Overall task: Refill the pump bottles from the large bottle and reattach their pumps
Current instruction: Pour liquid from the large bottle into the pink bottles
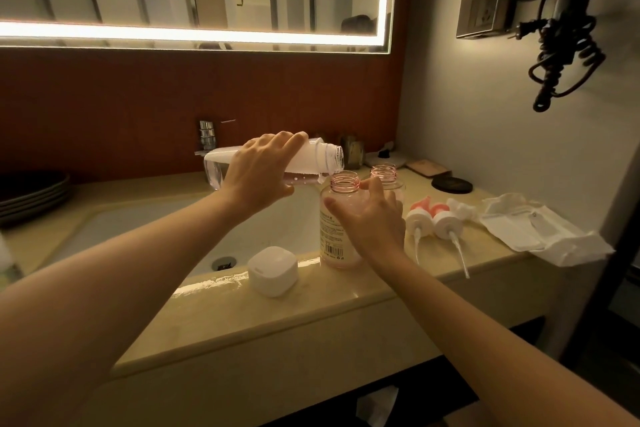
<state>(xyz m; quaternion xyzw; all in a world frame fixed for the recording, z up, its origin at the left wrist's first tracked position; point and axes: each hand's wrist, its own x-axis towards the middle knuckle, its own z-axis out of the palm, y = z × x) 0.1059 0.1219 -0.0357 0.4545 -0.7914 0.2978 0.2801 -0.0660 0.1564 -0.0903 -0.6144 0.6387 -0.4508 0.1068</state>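
My left hand [259, 170] grips the large clear bottle [311, 158] with a white label, tipped almost flat, its open mouth just above the neck of the nearer pump bottle [337, 239]. That pump bottle is clear pinkish with a printed label and stands open on the counter rim. My right hand [367, 218] wraps around its right side and steadies it. A second open pump bottle [389, 177] stands just behind. Two white-and-pink pumps [434, 222] with long dip tubes lie on the counter to the right.
The sink basin [166, 236] with drain and tap [207, 135] lies to the left. A white square lid or box [273, 270] sits on the front rim. Crumpled white wrapping [540, 229], a dark round dish [452, 184], stacked dark plates [31, 198] and a wall hairdryer [561, 31] surround the area.
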